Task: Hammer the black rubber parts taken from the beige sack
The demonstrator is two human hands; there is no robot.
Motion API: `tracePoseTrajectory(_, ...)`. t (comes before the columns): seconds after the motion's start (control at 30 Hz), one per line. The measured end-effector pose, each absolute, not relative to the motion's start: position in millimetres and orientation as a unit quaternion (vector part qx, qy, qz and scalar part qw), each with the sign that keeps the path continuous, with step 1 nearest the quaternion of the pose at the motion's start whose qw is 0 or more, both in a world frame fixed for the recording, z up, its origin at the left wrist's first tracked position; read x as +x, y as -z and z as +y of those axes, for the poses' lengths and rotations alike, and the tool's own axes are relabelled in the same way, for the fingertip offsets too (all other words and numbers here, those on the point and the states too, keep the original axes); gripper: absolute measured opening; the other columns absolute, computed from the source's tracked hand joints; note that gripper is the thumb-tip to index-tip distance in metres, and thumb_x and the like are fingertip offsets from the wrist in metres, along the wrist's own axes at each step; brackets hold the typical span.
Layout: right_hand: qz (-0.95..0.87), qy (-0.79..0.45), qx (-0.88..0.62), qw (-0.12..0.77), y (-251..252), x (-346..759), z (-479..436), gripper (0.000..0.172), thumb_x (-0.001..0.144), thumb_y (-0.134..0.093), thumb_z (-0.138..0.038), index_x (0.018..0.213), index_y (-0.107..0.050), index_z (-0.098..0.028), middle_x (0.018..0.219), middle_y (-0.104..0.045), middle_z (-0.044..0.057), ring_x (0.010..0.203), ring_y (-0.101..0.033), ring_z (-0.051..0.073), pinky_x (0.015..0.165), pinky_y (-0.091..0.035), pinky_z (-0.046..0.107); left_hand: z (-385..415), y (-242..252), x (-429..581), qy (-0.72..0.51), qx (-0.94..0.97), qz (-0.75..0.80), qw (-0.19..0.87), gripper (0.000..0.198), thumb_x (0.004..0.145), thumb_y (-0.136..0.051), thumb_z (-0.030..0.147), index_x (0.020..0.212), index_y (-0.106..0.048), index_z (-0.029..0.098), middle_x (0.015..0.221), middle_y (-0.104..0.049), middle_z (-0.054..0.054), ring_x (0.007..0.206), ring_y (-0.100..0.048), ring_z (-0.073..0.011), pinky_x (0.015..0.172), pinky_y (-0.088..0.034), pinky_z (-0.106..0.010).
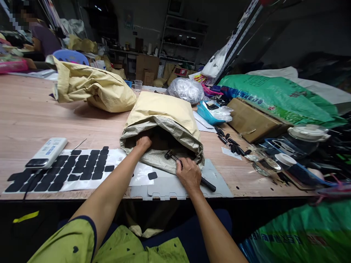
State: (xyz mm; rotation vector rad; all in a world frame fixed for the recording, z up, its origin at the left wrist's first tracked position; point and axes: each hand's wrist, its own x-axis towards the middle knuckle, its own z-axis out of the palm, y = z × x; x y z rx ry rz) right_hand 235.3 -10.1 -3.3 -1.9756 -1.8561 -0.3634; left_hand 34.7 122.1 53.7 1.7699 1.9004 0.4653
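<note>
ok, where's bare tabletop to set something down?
Widest: left tabletop, between the bunched tan sack and white device. Smaller, with specks: right of the gray sheet, below the black parts. Crowded: far right, around the carton and white-lidded jar; centre, with open sack, hammer, left hand, right hand.

The left grip (144,143) reaches into a sack (164,106), the right grip (189,173) holding a hammer (208,184).
</note>
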Motion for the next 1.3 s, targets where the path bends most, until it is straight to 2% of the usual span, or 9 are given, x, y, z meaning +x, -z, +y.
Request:
tracePoseTrajectory(0.07, -0.663, 0.133, -0.708, 0.203, 3, 235, -10, 0.022, 0.092, -0.050, -0.031, 0.095, -0.069, -0.019, 0.088, -0.065, 0.006, 0.081, -0.050, 0.019, 0.074, -0.029, 0.030, 100, -57, 29, -0.213, 0.663, 0.677, 0.238, 0.026, 0.080, -0.064, 0.030, 0.098, -0.072, 0.013, 0.096, -0.073, -0.013, 0.094, -0.066, -0.0263, 0.079, -0.049, -0.031)
tracePoseTrajectory(0.17, -0.662, 0.136, -0.709, 0.200, 3, 234, -10, 0.023, 0.092, -0.050, -0.031, 0.095, -0.069, -0.019, 0.088, -0.065, 0.006, 0.080, -0.050, 0.019, 0.073, -0.029, 0.030, 58, -54, 19, -0.305, 0.730, 0.558, 0.249, 0.022, 0.078, -0.067, 0.029, 0.097, -0.074, 0.022, 0.089, -0.074, -0.003, 0.085, -0.064, -0.0191, 0.073, -0.048, -0.026)
tracePoseTrajectory(0.23, -0.662, 0.134, -0.710, 0.197, 3, 234, -10, 0.023, 0.092, -0.050, -0.032, 0.095, -0.069, -0.019, 0.087, -0.065, 0.006, 0.080, -0.049, 0.019, 0.073, -0.028, 0.030, 35, -46, 15, -0.312, 0.768, 0.496, 0.260, 0.018, 0.075, -0.070, 0.025, 0.092, -0.075, 0.023, 0.083, -0.073, 0.000, 0.081, -0.060, -0.0180, 0.071, -0.046, -0.026)
tracePoseTrajectory(0.43, -0.661, 0.143, -0.706, 0.207, 6, 235, -10, 0.023, 0.093, -0.050, -0.031, 0.094, -0.070, -0.019, 0.086, -0.065, 0.006, 0.079, -0.050, 0.018, 0.074, -0.029, 0.030, 9, -17, 17, -0.291, 0.795, 0.484, 0.223, 0.013, 0.077, -0.068, 0.019, 0.088, -0.074, 0.021, 0.084, -0.071, -0.002, 0.085, -0.055, -0.0201, 0.078, -0.043, -0.031)
tracePoseTrajectory(0.7, -0.672, 0.130, -0.651, 0.328, 3, 238, -20, 0.032, 0.097, -0.043, -0.035, 0.098, -0.070, -0.018, 0.084, -0.067, 0.005, 0.080, -0.056, 0.017, 0.077, -0.037, 0.028, 14, -14, 16, -0.273, 0.788, 0.493, 0.248, 0.019, 0.079, -0.068, 0.024, 0.096, -0.076, 0.025, 0.086, -0.068, -0.001, 0.088, -0.054, -0.0205, 0.082, -0.042, -0.032)
tracePoseTrajectory(0.83, -0.665, 0.061, -0.651, 0.361, 0, 227, -40, 0.035, 0.097, -0.042, -0.040, 0.102, -0.070, -0.020, 0.090, -0.069, 0.006, 0.085, -0.062, 0.018, 0.075, -0.043, 0.027, 14, -13, 17, -0.275, 0.777, 0.502, 0.262, 0.019, 0.078, -0.070, 0.026, 0.096, -0.076, 0.026, 0.087, -0.068, -0.001, 0.089, -0.055, -0.0204, 0.082, -0.042, -0.032)
tracePoseTrajectory(1.07, -0.629, -0.123, -0.643, 0.419, -9, 208, -61, 0.037, 0.093, -0.045, -0.042, 0.109, -0.069, -0.018, 0.103, -0.073, 0.010, 0.095, -0.068, 0.021, 0.083, -0.052, 0.032, 14, -12, 18, -0.262, 0.777, 0.513, 0.255, 0.020, 0.079, -0.069, 0.028, 0.098, -0.076, 0.026, 0.087, -0.067, -0.001, 0.092, -0.055, -0.0206, 0.083, -0.042, -0.032)
tracePoseTrajectory(1.3, -0.660, -0.093, -0.619, 0.415, -11, 199, -66, 0.036, 0.095, -0.045, -0.037, 0.114, -0.069, -0.019, 0.112, -0.072, 0.010, 0.103, -0.067, 0.021, 0.092, -0.051, 0.034, 15, -11, 19, -0.250, 0.779, 0.518, 0.251, 0.021, 0.079, -0.070, 0.029, 0.099, -0.076, 0.027, 0.089, -0.067, -0.001, 0.093, -0.055, -0.0211, 0.085, -0.042, -0.033)
